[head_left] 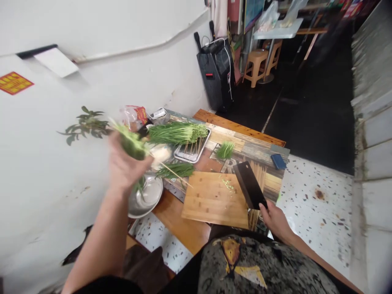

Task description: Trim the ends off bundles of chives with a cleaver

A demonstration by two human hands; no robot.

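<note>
From my distant post, I saw the left hand (127,165) curled around a blurred bunch of skewered greens (132,143), raised near the metal bowl (153,192). The right hand (275,219) had its fingers wrapped about the handle of the cleaver (249,184), its blade by the cutting board (211,200)'s right edge.

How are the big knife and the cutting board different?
The knife is dark, but the cutting board is light brown. The knife is held in the right hand, while the cutting board lies flat with green bits on it. The knife looks narrower than the cutting board. Both the blade and the board look roughly rectangular.
</note>
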